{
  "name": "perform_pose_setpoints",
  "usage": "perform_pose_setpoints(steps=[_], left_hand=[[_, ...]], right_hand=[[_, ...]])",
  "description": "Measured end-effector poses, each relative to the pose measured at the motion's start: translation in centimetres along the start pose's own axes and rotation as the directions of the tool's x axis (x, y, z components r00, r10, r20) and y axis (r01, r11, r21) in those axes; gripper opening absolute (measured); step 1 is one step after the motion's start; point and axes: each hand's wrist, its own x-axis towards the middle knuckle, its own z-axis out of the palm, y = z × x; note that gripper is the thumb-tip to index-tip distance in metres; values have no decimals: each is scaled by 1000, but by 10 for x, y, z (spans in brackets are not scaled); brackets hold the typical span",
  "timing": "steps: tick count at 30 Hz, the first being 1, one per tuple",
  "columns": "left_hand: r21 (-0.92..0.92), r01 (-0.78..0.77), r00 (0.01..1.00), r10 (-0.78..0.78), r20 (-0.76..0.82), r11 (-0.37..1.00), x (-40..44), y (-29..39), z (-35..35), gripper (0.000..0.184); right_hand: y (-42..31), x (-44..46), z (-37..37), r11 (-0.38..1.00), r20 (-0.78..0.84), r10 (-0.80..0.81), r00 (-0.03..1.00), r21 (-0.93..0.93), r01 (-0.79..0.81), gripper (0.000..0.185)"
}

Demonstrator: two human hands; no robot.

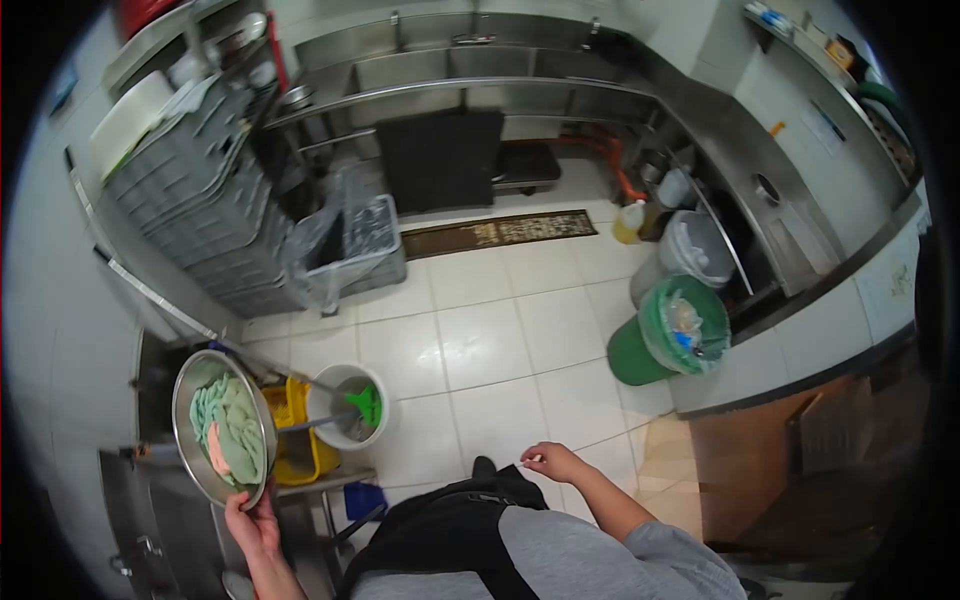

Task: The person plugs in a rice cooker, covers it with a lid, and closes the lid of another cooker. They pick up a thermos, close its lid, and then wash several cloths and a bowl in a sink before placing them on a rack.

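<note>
My left hand [256,518] grips the near rim of a round metal bowl [183,455] at the lower left, tilted towards me. Inside it lie crumpled cloths [238,430], green, pale teal and one pink-orange. My right hand [541,460] hangs at waist height over the floor, its fingers bent; whether something small and whitish is between the fingertips is too small to tell. Just right of the bowl stand a yellow bucket [328,458] and a white bucket [388,425] with a green tool [366,403] in it.
Stacked grey crates [190,170] and a bag-lined grey bin [385,265] stand at the left. Steel sinks [400,72] line the back. A green bin [635,350] stands at the right, beside a counter [780,360]. A dark mat [440,240] lies on the tiles.
</note>
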Motion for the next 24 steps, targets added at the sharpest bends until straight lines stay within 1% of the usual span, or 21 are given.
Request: perform_pose_setpoints(steps=[1,2,4,5,6,7,8,9,10,11,12,13,14,15,16,17,18,19,20,22,24], left_hand=[[38,31,997,-34,64,999,8,-14,34,53],[39,49,995,-52,82,998,23,-24,68,53],[99,123,978,-138,158,987,43,-56,123,53],[130,117,972,-140,187,985,48,-75,157,53],[179,154,972,-181,148,972,66,-95,177,54],[207,187,959,-224,175,960,76,-110,206,42],[234,207,942,-259,215,950,87,-130,239,31],[291,220,929,-291,229,931,103,-149,270,27],[327,256,910,-341,235,910,124,-170,297,26],[351,293,882,-393,260,890,143,-188,322,26],[382,325,851,-444,281,865,161,-208,350,26],[399,334,854,-453,257,854,178,-232,381,29],[412,316,863,-439,248,854,176,-250,426,34],[464,320,834,-478,276,826,189,-266,464,37],[513,319,803,-515,300,797,203,-284,499,39],[550,284,779,-523,345,785,218,-303,532,38],[556,286,770,-533,351,780,221,-316,568,38],[580,303,745,-567,350,756,223,-333,608,36],[601,316,720,-598,352,735,226,-350,646,35],[616,298,691,-610,388,729,228,-385,711,34],[648,262,645,-629,434,715,228,-421,775,32]], right_hand=[[3,6,-28,1000,-15,-19,1000,18,19,20],[9,20,-56,1000,-34,-2,999,17,3,20],[51,47,-96,992,-177,77,981,113,-58,20],[73,56,-118,992,-268,96,959,105,-70,17],[108,67,-136,996,-365,78,928,59,-60,17],[136,66,-158,998,-437,64,897,10,-67,16],[164,63,-179,980,-456,164,875,-24,-196,18],[199,59,-193,938,-480,293,827,-26,-347,19],[226,48,-205,894,-473,383,793,-25,-447,21],[263,30,-206,862,-519,414,748,-41,-505,24],[286,7,-210,791,-486,459,744,-157,-591,28],[312,-16,-202,694,-451,643,619,1,-720,30],[330,-45,-189,627,-488,651,581,-84,-774,32],[298,-67,-196,557,-476,742,472,47,-829,32],[316,-82,-186,462,-281,814,509,-220,-859,29],[388,-108,-122,490,-191,798,572,-348,-799,30],[320,-107,-163,480,-66,864,499,-188,-857,29],[344,-115,-137,521,-4,832,555,-339,-783,29],[297,-105,-158,493,-114,861,495,-47,-869,27],[304,-96,-147,388,47,908,416,273,-880,17],[312,-63,-156,305,72,927,367,423,-853,16]])
